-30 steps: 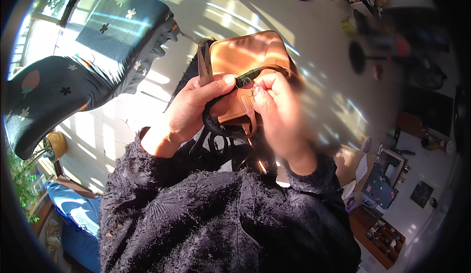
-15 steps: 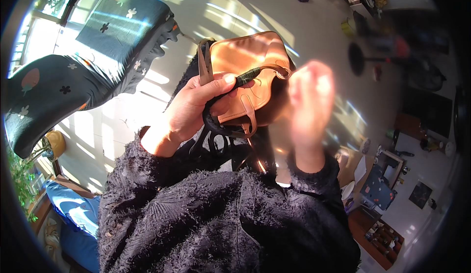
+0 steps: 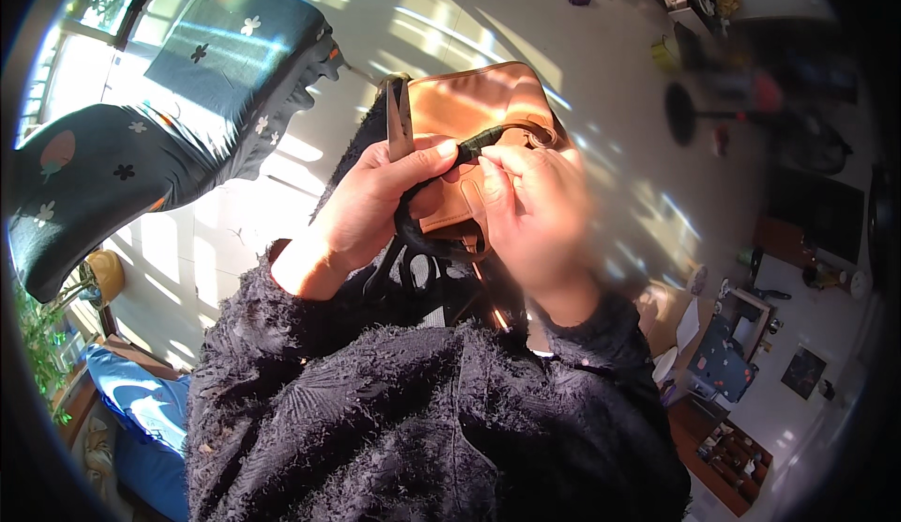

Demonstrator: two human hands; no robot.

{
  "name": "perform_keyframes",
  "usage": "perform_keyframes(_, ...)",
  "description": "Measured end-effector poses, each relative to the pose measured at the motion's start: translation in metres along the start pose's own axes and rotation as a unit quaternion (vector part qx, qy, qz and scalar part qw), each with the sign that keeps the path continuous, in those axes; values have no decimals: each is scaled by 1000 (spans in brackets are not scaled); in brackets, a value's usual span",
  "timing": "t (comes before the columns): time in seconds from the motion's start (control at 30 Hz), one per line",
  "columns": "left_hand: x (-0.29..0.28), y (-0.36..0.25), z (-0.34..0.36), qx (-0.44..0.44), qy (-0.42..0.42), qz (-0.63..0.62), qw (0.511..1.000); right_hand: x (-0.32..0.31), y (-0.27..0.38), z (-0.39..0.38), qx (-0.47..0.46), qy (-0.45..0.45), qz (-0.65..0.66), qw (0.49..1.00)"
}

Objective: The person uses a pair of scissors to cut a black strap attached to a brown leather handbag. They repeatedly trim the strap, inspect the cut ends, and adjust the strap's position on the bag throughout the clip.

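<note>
A tan leather handbag [image 3: 469,95] lies in front of me, its handle [image 3: 481,145] partly wrapped in dark green-black cord. My left hand [image 3: 375,189] is closed round the wrapped handle, thumb on top. The same hand also holds a pair of scissors [image 3: 400,123], blades pointing away from me and black finger loops toward my body. My right hand [image 3: 540,207] is at the handle just right of the left thumb, thumb and forefinger pinched together. What lies between those fingertips is too small to make out. The right hand covers part of the bag's front.
A dark flower-patterned covered seat [image 3: 216,81] stands on the left by the window. Blue fabric [image 3: 141,391] and a yellow pot [image 3: 106,276] are at the lower left. A black fan-like object [image 3: 682,114] and a brown wooden shelf unit [image 3: 718,456] stand to the right.
My right hand, raised and blurred to the right before, has come left and down to the wrapped handle. My left hand still holds the handle and scissors, shifted slightly right.
</note>
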State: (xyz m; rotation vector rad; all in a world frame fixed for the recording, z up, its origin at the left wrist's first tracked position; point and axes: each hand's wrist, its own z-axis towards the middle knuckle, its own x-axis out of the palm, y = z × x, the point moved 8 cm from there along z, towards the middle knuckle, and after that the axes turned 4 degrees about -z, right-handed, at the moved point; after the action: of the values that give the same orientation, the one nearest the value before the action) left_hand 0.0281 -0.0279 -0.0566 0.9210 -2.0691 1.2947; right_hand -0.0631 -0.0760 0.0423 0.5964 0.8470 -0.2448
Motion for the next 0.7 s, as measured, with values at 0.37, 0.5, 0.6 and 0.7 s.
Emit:
perform_keyframes(0.37, 1, 0, -1, -17, -13, 9, 1000, 8, -29, -9, 228, 131, 208, 942)
perform_keyframes(0.5, -1, 2, 0, -14, -13, 18, 1000, 14, -21, -13, 235, 209, 275, 909)
perform_keyframes(0.6, -3, 3, 1, -16, -19, 6, 1000, 14, -9, -8, 143, 233, 245, 930)
perform_keyframes(0.7, -5, 1, -2, -17, -30, 14, 999, 11, -1, -3, 41, 240, 196, 950)
